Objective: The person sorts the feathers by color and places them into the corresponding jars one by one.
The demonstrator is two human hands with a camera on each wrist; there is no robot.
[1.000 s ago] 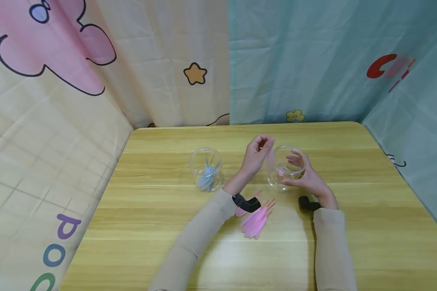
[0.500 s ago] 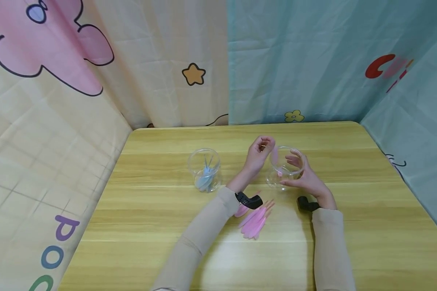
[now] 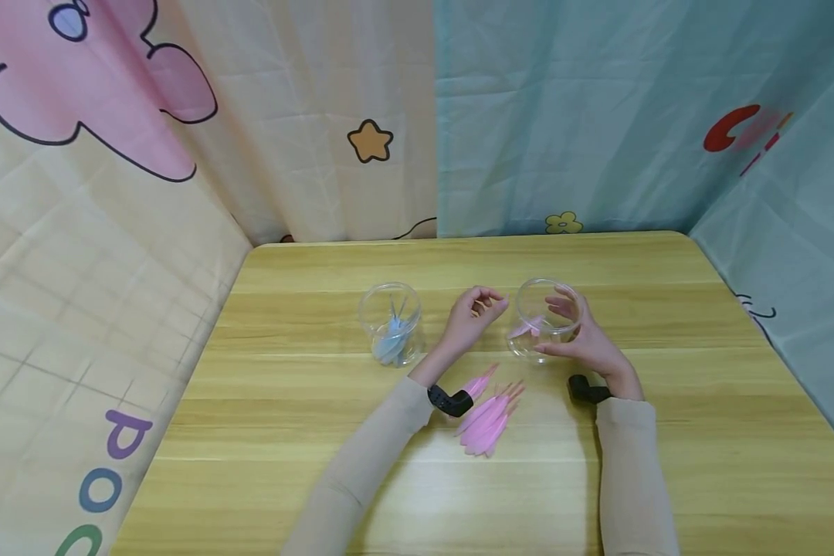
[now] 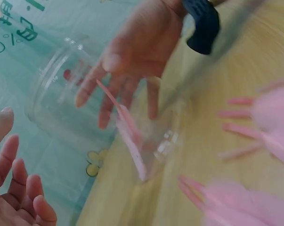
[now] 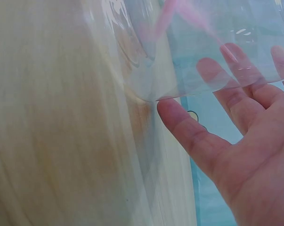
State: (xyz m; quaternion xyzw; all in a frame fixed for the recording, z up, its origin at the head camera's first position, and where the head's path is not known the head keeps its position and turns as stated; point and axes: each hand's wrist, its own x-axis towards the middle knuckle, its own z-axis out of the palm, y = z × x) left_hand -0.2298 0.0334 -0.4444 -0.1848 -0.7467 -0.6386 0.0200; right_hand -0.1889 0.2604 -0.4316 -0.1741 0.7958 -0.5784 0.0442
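Around the right-hand clear cup my right hand holds the wall, thumb in front and fingers spread along the far side. Pink feathers lie inside this cup, also seen through its wall in the left wrist view. My left hand is just left of the cup, its fingers loosely bent and holding nothing. Toward the front of the table lies a fan of pink feathers, stems pointing away. Another pink feather is partly hidden by the black wrist camera.
A second clear cup stands to the left, with light blue feathers in it, stems up. The wooden table meets printed curtains at the back and sides.
My left hand has let go of a pink feather, which now lies in the right-hand cup. The hand has drawn back left and lower. My right hand stays at the cup.
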